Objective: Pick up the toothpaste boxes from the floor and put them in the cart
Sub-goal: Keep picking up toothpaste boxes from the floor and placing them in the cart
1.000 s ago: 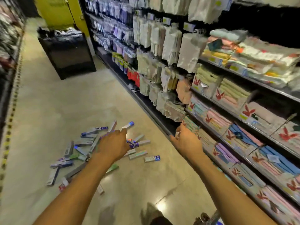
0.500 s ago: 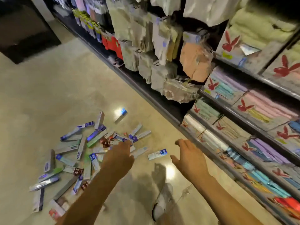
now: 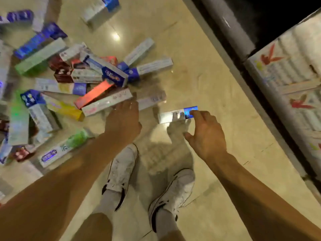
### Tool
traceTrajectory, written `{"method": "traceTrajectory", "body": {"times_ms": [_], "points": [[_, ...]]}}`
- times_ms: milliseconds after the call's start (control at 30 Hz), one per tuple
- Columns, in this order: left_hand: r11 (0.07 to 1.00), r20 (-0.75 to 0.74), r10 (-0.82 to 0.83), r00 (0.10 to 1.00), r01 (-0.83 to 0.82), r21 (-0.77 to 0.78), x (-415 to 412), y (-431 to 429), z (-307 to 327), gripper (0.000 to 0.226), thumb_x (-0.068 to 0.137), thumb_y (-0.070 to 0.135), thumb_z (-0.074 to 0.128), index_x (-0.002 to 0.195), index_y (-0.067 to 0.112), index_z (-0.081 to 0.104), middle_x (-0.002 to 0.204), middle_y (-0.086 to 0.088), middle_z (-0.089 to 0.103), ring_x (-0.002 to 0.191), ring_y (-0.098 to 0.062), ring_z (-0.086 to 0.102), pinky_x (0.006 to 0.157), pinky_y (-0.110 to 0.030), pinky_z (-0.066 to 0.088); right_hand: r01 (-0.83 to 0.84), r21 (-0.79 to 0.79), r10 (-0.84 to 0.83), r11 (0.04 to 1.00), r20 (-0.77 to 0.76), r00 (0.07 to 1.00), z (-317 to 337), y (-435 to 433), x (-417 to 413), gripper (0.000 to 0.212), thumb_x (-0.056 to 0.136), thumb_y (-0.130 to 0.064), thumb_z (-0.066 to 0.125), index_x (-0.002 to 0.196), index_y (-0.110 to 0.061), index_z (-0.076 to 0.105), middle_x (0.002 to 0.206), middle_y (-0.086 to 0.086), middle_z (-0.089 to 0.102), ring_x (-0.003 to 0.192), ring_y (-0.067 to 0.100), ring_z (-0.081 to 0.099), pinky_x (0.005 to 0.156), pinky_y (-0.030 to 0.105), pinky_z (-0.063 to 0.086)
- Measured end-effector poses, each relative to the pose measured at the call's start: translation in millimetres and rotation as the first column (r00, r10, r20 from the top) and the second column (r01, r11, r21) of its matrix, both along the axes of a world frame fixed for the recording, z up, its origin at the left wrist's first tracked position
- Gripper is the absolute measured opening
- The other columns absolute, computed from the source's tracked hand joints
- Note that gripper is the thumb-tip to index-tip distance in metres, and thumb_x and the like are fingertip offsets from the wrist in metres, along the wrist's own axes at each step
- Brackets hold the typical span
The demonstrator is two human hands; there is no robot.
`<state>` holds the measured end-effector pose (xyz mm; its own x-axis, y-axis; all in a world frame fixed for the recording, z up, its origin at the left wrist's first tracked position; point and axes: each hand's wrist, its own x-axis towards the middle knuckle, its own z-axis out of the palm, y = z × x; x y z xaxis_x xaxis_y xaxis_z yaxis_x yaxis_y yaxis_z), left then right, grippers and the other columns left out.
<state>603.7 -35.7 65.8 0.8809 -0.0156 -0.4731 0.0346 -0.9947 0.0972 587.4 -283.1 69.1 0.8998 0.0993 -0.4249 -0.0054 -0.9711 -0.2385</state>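
Glossy beige floor fills the view. Store shelf w/ packed towels runs along the right edge. Toothpaste boxes lie on the floor in a loose pile, far left, many overlapping. White sneakers stand near, btwn the arms. Left hand is at the pile's near-right edge, fingers straight over a white-pink box; contact unclear. Right hand is spread, holding nothing, one fingertip at the blue end of a lone silver-blue box lying flat, just right of the pile.
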Motion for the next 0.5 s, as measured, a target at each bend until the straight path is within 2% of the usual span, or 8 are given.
{"method": "traceTrajectory", "body": {"times_ms": [133,233,333,400,467,500], "points": [[0.997,0.073,-0.064,0.995,0.061,0.044,16,13,-106,0.076,0.079,0.028,0.073,0.143,0.007,0.038,0.134,-0.018,0.049,0.123,-0.037,0.047,0.093,-0.051,0.047,0.002,0.026,-0.002,1.0,0.006,1.0,-109,2,9,0.071,0.077,-0.03,0.081,0.14,-0.018,0.053,0.129,0.011,0.058,0.108,0.036,0.056,0.092,0.043,0.044],[0.992,0.081,-0.105,0.991,0.098,0.08,31,18,-157,0.081,0.075,0.029,0.078,0.14,0.005,0.036,0.134,-0.023,0.045,0.12,-0.041,0.046,0.09,-0.053,0.049,0.032,0.073,-0.036,0.997,0.057,0.998,-167,8,19,0.072,0.072,-0.017,0.079,0.139,-0.018,0.054,0.133,0.012,0.056,0.114,0.035,0.054,0.096,0.042,0.045],[0.978,0.175,-0.166,0.971,0.139,0.155,42,22,-185,0.067,0.076,0.031,0.076,0.13,0.004,0.045,0.133,-0.026,0.04,0.116,-0.044,0.043,0.087,-0.053,0.046,-0.02,0.035,0.014,0.999,0.178,0.984,-206,13,27,0.054,0.073,-0.02,0.05,0.126,-0.016,0.061,0.122,0.01,0.057,0.112,0.032,0.052,0.094,0.042,0.043],[0.972,0.232,-0.202,0.952,0.166,0.167,45,26,-194,0.057,0.079,0.033,0.072,0.125,0.005,0.053,0.132,-0.025,0.042,0.114,-0.043,0.043,0.089,-0.052,0.044,-0.037,-0.004,0.037,0.999,0.227,0.973,-221,13,32,0.059,0.071,-0.023,0.036,0.123,-0.015,0.063,0.118,0.01,0.057,0.114,0.033,0.051,0.109,0.046,0.035],[0.967,0.241,-0.238,0.941,0.207,0.15,47,31,-199,0.053,0.082,0.038,0.07,0.123,0.007,0.057,0.128,-0.022,0.044,0.113,-0.042,0.043,0.092,-0.052,0.044,-0.016,-0.042,0.026,0.999,0.235,0.972,-229,10,32,0.055,0.072,-0.018,0.044,0.124,-0.019,0.063,0.114,0.008,0.057,0.111,0.032,0.051,0.121,0.047,0.021],[0.966,0.237,-0.248,0.939,0.222,0.131,48,32,-200,0.052,0.083,0.04,0.07,0.122,0.008,0.059,0.125,-0.02,0.046,0.112,-0.041,0.044,0.092,-0.053,0.045,-0.004,-0.053,0.015,0.999,0.223,0.975,-230,9,31,0.053,0.074,-0.015,0.052,0.126,-0.02,0.062,0.113,0.007,0.057,0.109,0.032,0.051,0.122,0.047,0.021]]}}
